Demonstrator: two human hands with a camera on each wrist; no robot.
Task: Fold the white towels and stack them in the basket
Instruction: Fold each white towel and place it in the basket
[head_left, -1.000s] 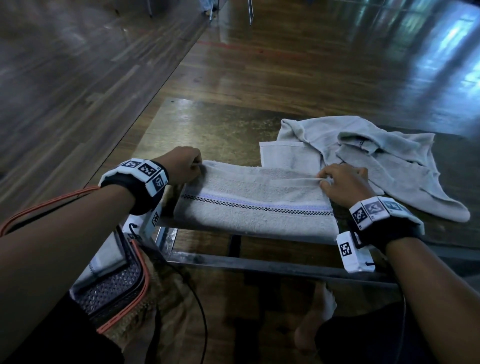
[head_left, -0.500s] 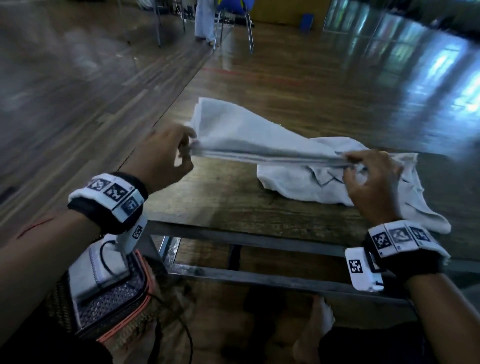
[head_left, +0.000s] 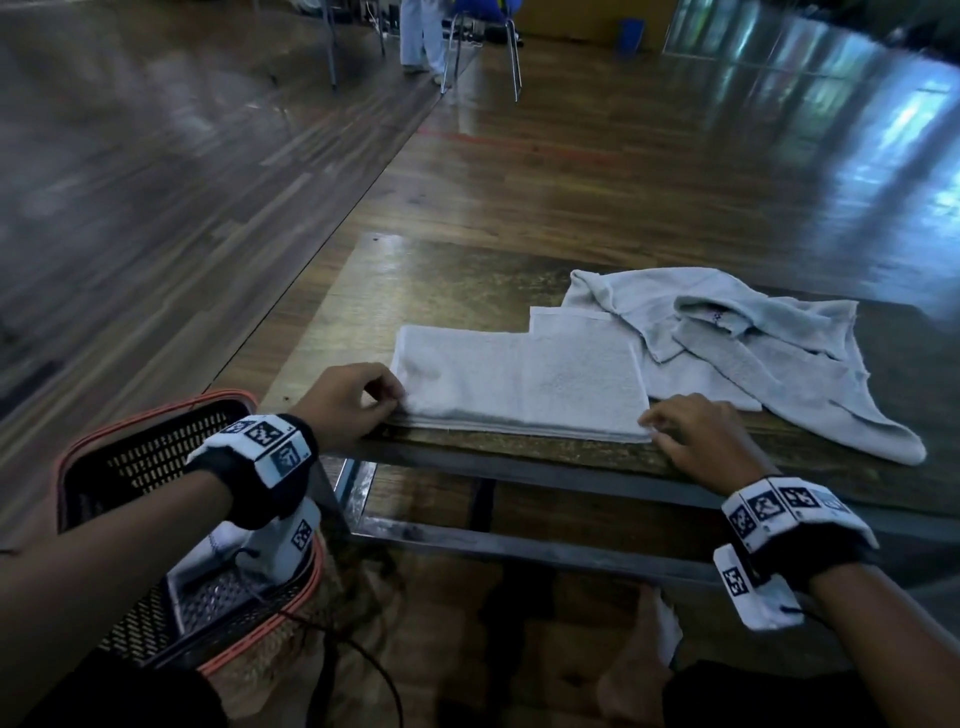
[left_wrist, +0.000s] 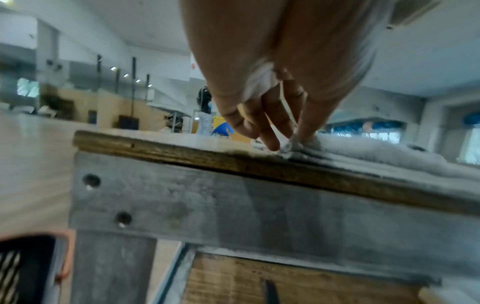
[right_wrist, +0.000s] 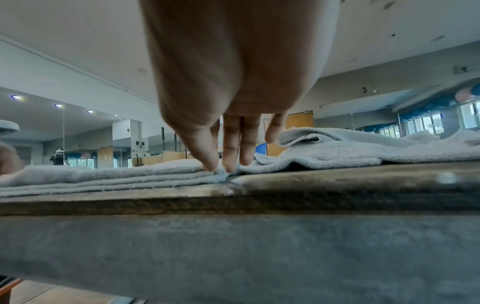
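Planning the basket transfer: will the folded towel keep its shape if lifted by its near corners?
Probably floppy: folded towel is soft terry, so its middle would likely sag. Loose stacked layers may slip apart; left hand and right hand pinch only its corners.

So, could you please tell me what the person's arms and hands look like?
The left hand and right hand are bare, the forearms sleeveless. Each wrist wears a black band topped by white blocks with black square markers. A white marked box hangs under each band; a dark cable trails from the left box.
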